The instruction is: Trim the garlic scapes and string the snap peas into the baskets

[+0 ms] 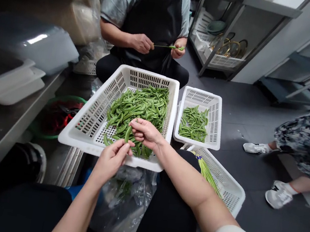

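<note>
A single green pea pod [127, 134] stands roughly upright between my two hands, over the near side of a large white basket [80, 140]. My left hand [113, 157] pinches its lower end between thumb and fingers. At the upper end, the fingertips of my right hand [146, 133] are closed on the pod's tip. Beneath and beyond my hands, a heap of pea pods [141, 106] fills much of the large basket. To the right, a smaller white basket [215, 141] holds more pods [193, 123].
Across from me sits a person in a dark apron [155, 22], pulling at a pod. A lower white basket [236, 199] holds long green stalks [207, 173]. A clear plastic bag [128, 210] lies below me. Another person's shoes [279, 195] stand at right; a steel counter [26, 111] runs along the left.
</note>
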The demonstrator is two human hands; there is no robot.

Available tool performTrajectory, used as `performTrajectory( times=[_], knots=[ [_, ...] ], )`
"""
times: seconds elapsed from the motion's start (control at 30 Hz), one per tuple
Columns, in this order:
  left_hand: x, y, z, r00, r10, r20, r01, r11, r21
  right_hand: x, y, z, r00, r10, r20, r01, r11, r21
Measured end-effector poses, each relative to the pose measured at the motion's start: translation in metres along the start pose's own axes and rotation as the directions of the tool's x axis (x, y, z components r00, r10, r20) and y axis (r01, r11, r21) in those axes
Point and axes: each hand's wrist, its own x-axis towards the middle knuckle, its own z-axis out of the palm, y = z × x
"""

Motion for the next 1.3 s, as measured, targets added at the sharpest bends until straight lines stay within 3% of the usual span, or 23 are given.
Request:
performTrajectory(
  times=[0.1, 0.2, 0.47, 0.63, 0.73, 0.83, 0.9, 0.93, 1.0, 1.07, 1.1, 1.17, 1.23, 1.3],
  knots=[
    [0.000, 0.004, 0.000, 0.989, 0.086, -0.123, -0.064, 0.983, 0.172, -0.005, 0.004, 0.008, 1.000, 0.025, 0.004, -0.025, 0.998, 0.066],
    [-0.001, 0.005, -0.006, 0.961, 0.217, -0.170, -0.123, 0.890, 0.440, -0.008, 0.008, 0.013, 1.000, 0.009, 0.010, -0.009, 0.999, -0.051],
    [-0.001, 0.006, -0.020, 0.924, 0.381, 0.012, -0.329, 0.780, 0.533, -0.006, 0.004, 0.005, 0.996, 0.088, 0.030, -0.087, 0.996, -0.024],
    [-0.003, 0.010, -0.022, 0.941, 0.331, 0.072, -0.293, 0.687, 0.666, -0.009, 0.008, 0.008, 1.000, 0.004, -0.003, -0.005, 0.982, -0.187],
    [-0.003, 0.009, -0.019, 0.954, 0.284, 0.098, -0.270, 0.665, 0.697, -0.009, 0.009, 0.010, 0.996, -0.093, 0.012, 0.091, 0.927, -0.364],
    [-0.003, 0.008, -0.016, 0.964, 0.237, 0.123, -0.259, 0.719, 0.645, -0.010, 0.005, 0.007, 0.984, -0.141, 0.107, 0.176, 0.847, -0.502],
    [-0.002, 0.010, -0.020, 0.974, 0.207, 0.095, -0.226, 0.821, 0.525, -0.011, -0.001, 0.001, 0.980, -0.077, 0.185, 0.163, 0.841, -0.516],
    [-0.002, 0.011, -0.023, 0.983, 0.183, 0.027, -0.176, 0.886, 0.429, -0.012, -0.005, -0.002, 0.977, -0.027, 0.213, 0.134, 0.854, -0.503],
    [-0.001, 0.015, -0.034, 0.966, 0.098, -0.237, -0.063, 0.986, 0.153, -0.015, -0.012, -0.009, 0.967, 0.067, 0.246, 0.053, 0.890, -0.452],
    [0.000, 0.018, -0.046, 0.880, -0.032, -0.473, -0.031, 0.992, -0.125, -0.017, -0.016, -0.014, 0.954, 0.126, 0.271, -0.010, 0.920, -0.393],
    [0.000, 0.020, -0.050, 0.859, -0.077, -0.506, -0.033, 0.978, -0.204, -0.018, -0.017, -0.014, 0.949, 0.139, 0.284, -0.025, 0.929, -0.369],
    [-0.001, 0.021, -0.053, 0.913, -0.098, -0.397, 0.002, 0.972, -0.236, -0.019, -0.017, -0.012, 0.941, 0.144, 0.307, -0.027, 0.934, -0.357],
    [-0.001, 0.019, -0.049, 0.979, -0.092, -0.181, 0.061, 0.983, -0.174, -0.020, -0.015, -0.006, 0.941, 0.144, 0.307, -0.008, 0.914, -0.406],
    [-0.001, 0.015, -0.040, 0.995, -0.082, -0.054, 0.075, 0.989, -0.129, -0.020, -0.013, 0.000, 0.938, 0.144, 0.315, 0.032, 0.869, -0.494]
  ],
)
